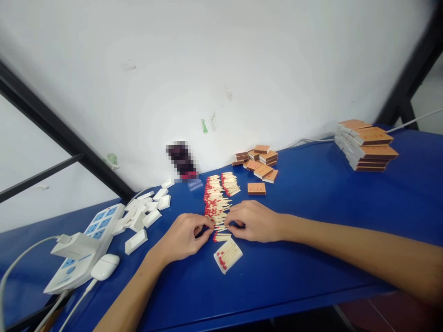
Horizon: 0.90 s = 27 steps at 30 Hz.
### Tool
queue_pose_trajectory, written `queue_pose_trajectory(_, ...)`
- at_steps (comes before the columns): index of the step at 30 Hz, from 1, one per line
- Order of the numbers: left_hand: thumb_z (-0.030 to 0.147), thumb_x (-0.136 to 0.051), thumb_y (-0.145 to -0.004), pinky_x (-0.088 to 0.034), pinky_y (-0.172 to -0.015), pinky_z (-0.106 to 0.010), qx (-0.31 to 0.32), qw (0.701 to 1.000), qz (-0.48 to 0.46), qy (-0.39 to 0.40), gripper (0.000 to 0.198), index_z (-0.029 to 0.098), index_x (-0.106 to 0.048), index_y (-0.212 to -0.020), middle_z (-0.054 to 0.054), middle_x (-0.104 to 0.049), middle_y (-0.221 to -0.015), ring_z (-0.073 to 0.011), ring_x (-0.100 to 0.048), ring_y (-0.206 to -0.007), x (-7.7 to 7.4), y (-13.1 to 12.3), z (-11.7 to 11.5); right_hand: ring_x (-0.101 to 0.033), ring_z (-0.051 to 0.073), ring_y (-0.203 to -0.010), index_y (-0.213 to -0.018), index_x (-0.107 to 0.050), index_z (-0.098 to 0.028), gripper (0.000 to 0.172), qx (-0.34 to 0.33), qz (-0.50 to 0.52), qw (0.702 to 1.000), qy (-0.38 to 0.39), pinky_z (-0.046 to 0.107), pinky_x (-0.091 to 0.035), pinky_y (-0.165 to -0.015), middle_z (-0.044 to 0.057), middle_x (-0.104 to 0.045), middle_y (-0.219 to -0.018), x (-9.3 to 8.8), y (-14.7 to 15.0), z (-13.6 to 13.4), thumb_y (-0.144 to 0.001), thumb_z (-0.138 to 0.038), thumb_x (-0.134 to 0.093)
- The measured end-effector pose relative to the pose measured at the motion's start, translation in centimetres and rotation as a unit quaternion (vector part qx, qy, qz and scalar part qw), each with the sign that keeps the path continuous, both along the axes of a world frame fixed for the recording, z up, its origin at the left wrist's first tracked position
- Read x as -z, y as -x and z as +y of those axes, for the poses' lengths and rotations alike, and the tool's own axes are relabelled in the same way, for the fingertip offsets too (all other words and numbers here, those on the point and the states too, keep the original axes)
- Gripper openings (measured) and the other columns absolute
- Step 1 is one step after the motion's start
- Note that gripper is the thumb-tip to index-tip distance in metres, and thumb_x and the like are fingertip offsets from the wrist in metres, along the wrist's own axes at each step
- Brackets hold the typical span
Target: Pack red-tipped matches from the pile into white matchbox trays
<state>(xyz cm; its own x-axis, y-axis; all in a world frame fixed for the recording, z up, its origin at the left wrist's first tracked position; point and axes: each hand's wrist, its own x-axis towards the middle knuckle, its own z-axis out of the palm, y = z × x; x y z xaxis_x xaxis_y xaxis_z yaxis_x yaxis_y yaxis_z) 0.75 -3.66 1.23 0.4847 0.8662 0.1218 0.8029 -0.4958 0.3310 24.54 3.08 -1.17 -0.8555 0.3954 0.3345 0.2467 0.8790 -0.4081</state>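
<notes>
My left hand [185, 236] and my right hand [254, 221] meet on a blue table [311, 258], fingers pinched on a small bundle of red-tipped matches [221, 226] at the near end of a long pile of matches [216, 196]. Just in front of my hands lies an open white matchbox tray [228, 255] filled with matches. A single orange matchbox [256, 188] lies beyond my right hand.
Several empty white trays [145, 214] are heaped at the left beside a white power strip [81, 249] with a plugged adapter and a white earbud case [104, 267]. Orange matchboxes are piled at the back [261, 161] and stacked far right [368, 145]. A white wall stands behind.
</notes>
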Motion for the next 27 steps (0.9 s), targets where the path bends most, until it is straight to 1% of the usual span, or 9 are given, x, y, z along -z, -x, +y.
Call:
queue_pose_trajectory(5, 0.024, -0.052, -0.094, -0.035, -0.060, -0.024, 0.003, 1.000, 0.012, -0.016, 0.017, 0.020, -0.067, -0.092, 0.003, -0.051, -0.062, -0.0108, -0.045, -0.057, 0.19, -0.20, -0.04, -0.046, 0.010, -0.064, -0.079, -0.063, -0.019, 0.007, -0.004, -0.001, 1.000, 0.001, 0.024, -0.026, -0.061, -0.003, -0.058, -0.069, 0.04, 0.00, 0.02, -0.083, -0.015, -0.058)
queue_pose_trajectory(9, 0.022, -0.054, -0.091, -0.036, -0.063, -0.024, 0.004, 0.999, 0.013, -0.037, 0.013, 0.019, -0.067, -0.091, 0.004, -0.049, -0.060, -0.0110, -0.045, -0.056, 0.25, -0.13, 0.01, -0.046, 0.011, -0.063, -0.077, -0.063, -0.018, 0.010, 0.003, 0.000, 1.000, 0.003, 0.025, -0.027, -0.062, -0.002, -0.058, -0.068, 0.00, 0.06, -0.12, -0.085, -0.017, -0.057)
queue_pose_trajectory(16, 0.018, -0.056, -0.085, -0.037, -0.063, -0.025, -0.003, 0.995, 0.028, -0.094, 0.013, 0.020, -0.067, -0.091, 0.004, -0.051, -0.058, -0.0120, -0.048, -0.056, -0.40, 0.68, 0.05, -0.046, 0.011, -0.063, -0.076, -0.063, -0.018, 0.010, 0.005, -0.012, 1.000, 0.010, 0.025, -0.026, -0.061, -0.003, -0.058, -0.069, -0.41, 0.10, -0.15, -0.083, -0.014, -0.057)
queue_pose_trajectory(22, 0.015, -0.059, -0.080, -0.037, -0.061, -0.024, 0.005, 0.997, 0.034, -0.066, 0.010, 0.019, -0.066, -0.086, 0.004, -0.051, -0.060, -0.0115, -0.047, -0.056, -0.45, 0.47, 0.00, -0.046, 0.011, -0.063, -0.077, -0.064, -0.018, 0.011, 0.005, -0.013, 1.000, 0.011, 0.025, -0.027, -0.061, -0.002, -0.059, -0.070, -0.41, 0.03, -0.18, -0.084, -0.015, -0.056)
queue_pose_trajectory(27, 0.018, -0.059, -0.083, -0.036, -0.060, -0.023, 0.004, 0.998, 0.030, -0.050, 0.008, 0.019, -0.066, -0.085, 0.004, -0.047, -0.059, -0.0110, -0.046, -0.056, -0.18, 0.20, 0.12, -0.047, 0.012, -0.064, -0.077, -0.064, -0.018, 0.011, 0.007, -0.010, 1.000, 0.014, 0.025, -0.027, -0.062, -0.001, -0.059, -0.070, -0.32, 0.04, -0.19, -0.083, -0.015, -0.056)
